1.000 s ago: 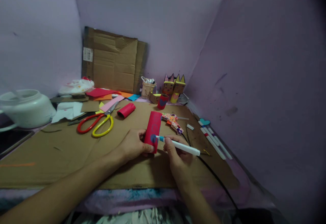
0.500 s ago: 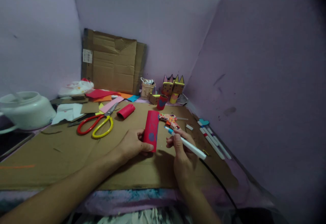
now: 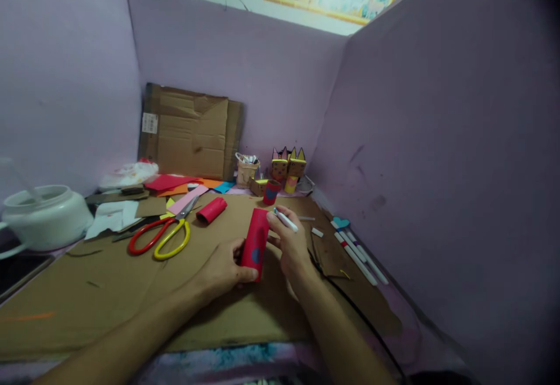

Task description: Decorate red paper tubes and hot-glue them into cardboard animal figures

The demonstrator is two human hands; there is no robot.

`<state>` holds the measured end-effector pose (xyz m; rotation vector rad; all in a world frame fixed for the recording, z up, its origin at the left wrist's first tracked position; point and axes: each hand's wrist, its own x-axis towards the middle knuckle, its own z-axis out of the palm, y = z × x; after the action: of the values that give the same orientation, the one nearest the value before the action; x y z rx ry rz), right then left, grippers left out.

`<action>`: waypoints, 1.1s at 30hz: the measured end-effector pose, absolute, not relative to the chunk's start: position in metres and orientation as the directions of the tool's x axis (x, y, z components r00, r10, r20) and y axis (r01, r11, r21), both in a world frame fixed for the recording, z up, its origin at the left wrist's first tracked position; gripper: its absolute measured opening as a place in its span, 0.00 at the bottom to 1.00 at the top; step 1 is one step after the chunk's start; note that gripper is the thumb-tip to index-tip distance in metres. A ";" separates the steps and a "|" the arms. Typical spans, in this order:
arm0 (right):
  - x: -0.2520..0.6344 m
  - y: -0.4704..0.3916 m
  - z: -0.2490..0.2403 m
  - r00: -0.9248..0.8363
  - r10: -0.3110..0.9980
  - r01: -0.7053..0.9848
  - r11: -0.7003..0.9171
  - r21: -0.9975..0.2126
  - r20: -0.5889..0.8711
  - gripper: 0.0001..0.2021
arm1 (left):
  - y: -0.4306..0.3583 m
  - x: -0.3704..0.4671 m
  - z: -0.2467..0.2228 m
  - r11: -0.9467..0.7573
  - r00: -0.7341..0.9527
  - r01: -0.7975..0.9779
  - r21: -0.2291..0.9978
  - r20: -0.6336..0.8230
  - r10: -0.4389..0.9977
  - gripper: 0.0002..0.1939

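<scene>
A tall red tube (image 3: 255,242) with blue-grey markings, including a round spot, leans slightly over the cardboard sheet (image 3: 144,309). My left hand (image 3: 227,267) grips its lower left side, thumb across the front. My right hand (image 3: 286,239) is closed round a white marker (image 3: 286,220), whose blue end points up left near the tube's top. Fingers of that hand are at the tube's right edge; whether they press on it is unclear. Another red tube (image 3: 212,210) lies behind, to the left. A short red tube with a blue heart (image 3: 271,192) stands farther back.
Scissors (image 3: 172,239) with red and yellow handles lie left, near coloured paper (image 3: 175,182) and a white pot (image 3: 48,216). Several markers (image 3: 361,256) lie right, beside a black cable (image 3: 359,309). Cardboard cat figures (image 3: 289,166) stand at the back.
My right hand has moved up and left to the red tube's upper right side, with the marker turned. My left hand still holds the tube. The view has tilted upward.
</scene>
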<state>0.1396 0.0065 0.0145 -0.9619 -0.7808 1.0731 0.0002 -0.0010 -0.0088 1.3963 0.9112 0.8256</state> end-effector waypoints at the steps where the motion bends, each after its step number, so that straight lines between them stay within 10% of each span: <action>1: 0.139 0.008 0.015 0.305 0.950 -0.348 0.173 -0.922 0.064 0.23 | -0.001 0.000 -0.010 0.012 0.439 0.047 0.999 -0.031 0.898 0.25; 17: 0.140 -0.002 0.012 0.236 0.967 -0.462 0.194 -0.865 0.091 0.19 | -0.002 -0.008 -0.005 0.302 0.685 -0.220 0.928 -0.073 0.725 0.23; 26: 0.156 -0.023 -0.001 0.567 0.768 -0.263 0.511 -0.819 0.297 0.15 | 0.000 -0.007 -0.012 0.300 0.634 -0.134 0.944 -0.151 0.759 0.19; 33: 0.159 -0.048 -0.020 0.477 0.701 -0.070 0.632 -0.772 0.530 0.11 | -0.004 -0.004 -0.003 0.149 0.502 0.004 0.989 -0.131 0.855 0.26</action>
<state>0.1586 -0.0485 -0.0196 -0.7587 -0.9678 0.5309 -0.0036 -0.0043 -0.0034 1.2831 0.8598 0.7341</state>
